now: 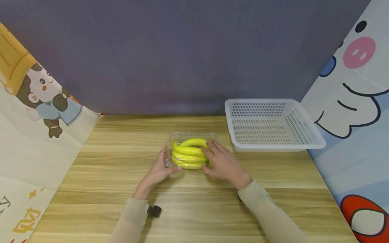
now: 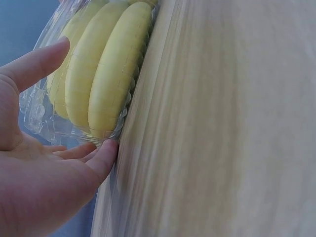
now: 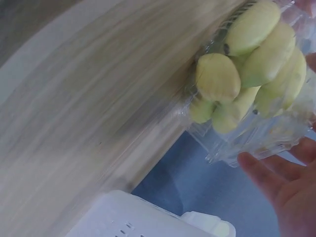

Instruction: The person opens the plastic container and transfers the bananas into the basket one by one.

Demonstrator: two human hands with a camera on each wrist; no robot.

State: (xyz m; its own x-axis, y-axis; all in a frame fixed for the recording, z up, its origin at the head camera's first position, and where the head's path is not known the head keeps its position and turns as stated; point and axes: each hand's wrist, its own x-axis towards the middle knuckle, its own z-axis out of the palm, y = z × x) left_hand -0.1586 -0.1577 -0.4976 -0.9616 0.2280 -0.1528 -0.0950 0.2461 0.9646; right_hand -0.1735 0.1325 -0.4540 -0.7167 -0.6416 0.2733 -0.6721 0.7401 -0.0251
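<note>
Several yellow bananas (image 1: 189, 151) lie side by side in a clear plastic box (image 2: 37, 111) on the wooden table. My left hand (image 1: 158, 171) holds the box's left end, thumb along the front and fingers at the side and lower corner. Spread over the right end, the fingers of my right hand (image 1: 223, 162) rest on top, with the thumb at the front corner. In the right wrist view, the banana ends (image 3: 217, 79) show through the plastic, and a fingertip of the right hand touches the box's edge. Whether the lid is fully closed, I cannot tell.
A white perforated basket (image 1: 273, 145) stands at the back right of the table (image 1: 194, 209). Behind the table rises a dark grey-blue panel (image 1: 170, 54). Cartoon-printed cloths (image 1: 70, 141) line both sides. A small black device (image 1: 154, 211) is at the left wrist.
</note>
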